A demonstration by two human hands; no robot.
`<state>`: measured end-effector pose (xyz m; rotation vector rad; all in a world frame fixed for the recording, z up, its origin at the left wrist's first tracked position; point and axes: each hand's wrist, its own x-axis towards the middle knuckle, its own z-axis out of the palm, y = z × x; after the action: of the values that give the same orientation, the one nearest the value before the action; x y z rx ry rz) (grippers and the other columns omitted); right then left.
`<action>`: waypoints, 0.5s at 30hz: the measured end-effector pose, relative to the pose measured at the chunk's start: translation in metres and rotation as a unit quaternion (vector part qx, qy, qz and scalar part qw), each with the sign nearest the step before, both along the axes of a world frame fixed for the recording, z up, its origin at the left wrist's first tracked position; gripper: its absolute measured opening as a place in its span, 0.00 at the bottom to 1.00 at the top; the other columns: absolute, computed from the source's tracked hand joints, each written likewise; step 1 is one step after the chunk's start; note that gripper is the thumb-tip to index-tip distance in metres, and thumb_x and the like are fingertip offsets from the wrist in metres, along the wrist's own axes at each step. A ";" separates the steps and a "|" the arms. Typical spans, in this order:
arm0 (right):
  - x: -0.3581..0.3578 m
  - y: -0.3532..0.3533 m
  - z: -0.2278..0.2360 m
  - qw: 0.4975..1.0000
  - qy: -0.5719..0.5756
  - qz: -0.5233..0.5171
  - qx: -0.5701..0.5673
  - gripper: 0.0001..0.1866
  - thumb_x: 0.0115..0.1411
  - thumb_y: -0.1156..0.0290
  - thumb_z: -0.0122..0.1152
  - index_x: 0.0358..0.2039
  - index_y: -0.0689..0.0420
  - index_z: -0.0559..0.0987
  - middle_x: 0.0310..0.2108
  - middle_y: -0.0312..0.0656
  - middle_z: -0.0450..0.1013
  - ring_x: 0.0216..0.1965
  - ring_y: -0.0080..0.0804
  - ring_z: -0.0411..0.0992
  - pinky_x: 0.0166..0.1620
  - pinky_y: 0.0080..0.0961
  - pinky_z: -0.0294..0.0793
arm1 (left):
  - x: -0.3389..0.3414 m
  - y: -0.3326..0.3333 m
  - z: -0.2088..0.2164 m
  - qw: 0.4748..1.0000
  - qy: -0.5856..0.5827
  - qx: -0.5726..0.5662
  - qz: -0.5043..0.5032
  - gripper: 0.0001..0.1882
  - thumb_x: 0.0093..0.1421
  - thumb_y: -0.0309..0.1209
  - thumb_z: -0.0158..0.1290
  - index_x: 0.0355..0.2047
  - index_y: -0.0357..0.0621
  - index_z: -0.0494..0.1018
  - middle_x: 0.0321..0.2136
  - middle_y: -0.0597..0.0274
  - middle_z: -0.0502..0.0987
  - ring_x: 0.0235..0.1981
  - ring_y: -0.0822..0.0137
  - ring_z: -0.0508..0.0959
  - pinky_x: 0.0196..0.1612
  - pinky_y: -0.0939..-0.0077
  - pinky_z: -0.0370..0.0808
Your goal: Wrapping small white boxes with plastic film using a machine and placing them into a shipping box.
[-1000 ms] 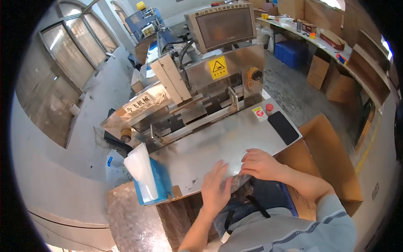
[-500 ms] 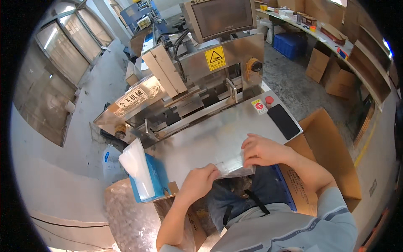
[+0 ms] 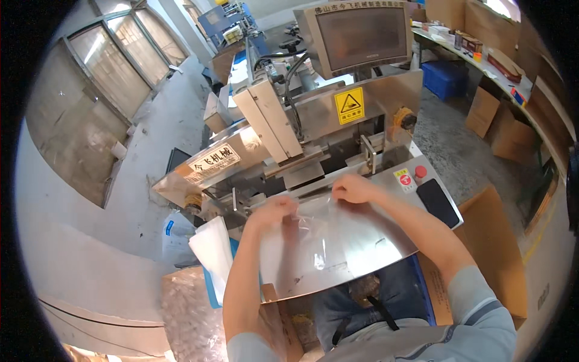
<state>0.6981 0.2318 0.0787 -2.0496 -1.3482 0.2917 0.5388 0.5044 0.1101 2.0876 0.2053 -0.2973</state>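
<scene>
A clear plastic film (image 3: 316,232) stretches over the metal table (image 3: 374,250), its far corners pinched between the fingers of the left hand (image 3: 275,211) and right hand (image 3: 354,190), held apart before the machine (image 3: 392,90); a black phone (image 3: 438,204) lies rightward.

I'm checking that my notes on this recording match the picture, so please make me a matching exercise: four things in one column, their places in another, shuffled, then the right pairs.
Things
1. Clear plastic film
2. Black phone
3. White sheets
4. Yellow warning sign

Places
A. At the blue box, by the left forearm
B. On the machine's front panel, below the screen
C. Between the left hand and right hand
D. At the right end of the metal top

Right pairs: 1-C, 2-D, 3-A, 4-B
</scene>
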 end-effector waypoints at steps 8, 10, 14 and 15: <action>0.032 0.072 0.044 0.995 -0.083 -0.045 -0.025 0.10 0.59 0.68 0.58 0.36 0.59 0.82 0.34 0.53 0.79 0.41 0.53 0.77 0.43 0.45 0.76 | 0.074 0.077 -0.026 0.996 -0.032 -0.048 0.066 0.28 0.49 0.37 0.72 0.49 0.44 0.78 0.38 0.66 0.83 0.43 0.71 0.78 0.41 0.65 0.77; -0.007 0.076 0.076 0.981 -0.114 -0.049 -0.147 0.16 0.61 0.63 0.59 0.45 0.59 0.78 0.40 0.55 0.78 0.46 0.53 0.75 0.49 0.46 0.75 | 0.075 0.065 -0.040 0.987 -0.150 -0.016 0.054 0.30 0.49 0.39 0.71 0.51 0.41 0.76 0.42 0.58 0.81 0.47 0.67 0.78 0.45 0.62 0.76; -0.021 0.053 0.033 0.984 -0.176 -0.024 -0.028 0.25 0.60 0.59 0.61 0.53 0.63 0.73 0.57 0.52 0.70 0.60 0.50 0.67 0.59 0.42 0.68 | 0.065 -0.035 -0.003 0.918 -0.270 0.277 0.093 0.34 0.52 0.43 0.68 0.53 0.34 0.72 0.54 0.39 0.73 0.55 0.49 0.74 0.57 0.54 0.70; -0.018 0.050 0.017 0.975 -0.215 -0.042 -0.027 0.26 0.60 0.59 0.61 0.54 0.63 0.72 0.59 0.52 0.69 0.62 0.49 0.65 0.61 0.44 0.66 | 0.052 -0.056 0.004 0.865 -0.222 0.417 0.170 0.34 0.53 0.44 0.66 0.53 0.34 0.71 0.55 0.39 0.72 0.54 0.45 0.73 0.57 0.54 0.69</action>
<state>0.6802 0.2822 0.0959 -2.2963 -1.5079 -0.1669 0.5905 0.4485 0.1146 2.8300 0.4764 0.6005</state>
